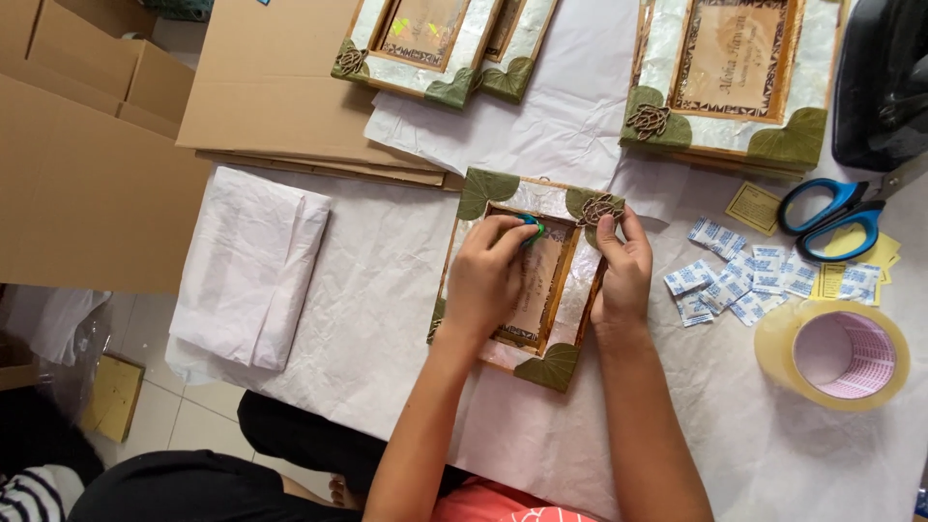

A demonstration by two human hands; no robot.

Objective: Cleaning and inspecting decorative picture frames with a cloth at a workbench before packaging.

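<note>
A picture frame (503, 198) with a pale shell border and green leaf corners lies on white paper in front of me. My left hand (486, 275) rests on its middle and pinches a small green and blue object (531, 228) against the glass. My right hand (622, 271) grips the frame's right edge, its fingertips by a brown woven knot ornament (599, 207) at the top right corner.
A wrapped white paper bundle (249, 266) lies left. More frames (730, 72) lean at the back. Small white sachets (744, 274), blue scissors (831, 215), yellow cards (754, 206) and a tape roll (836, 353) sit right. Cardboard boxes (87, 164) stand left.
</note>
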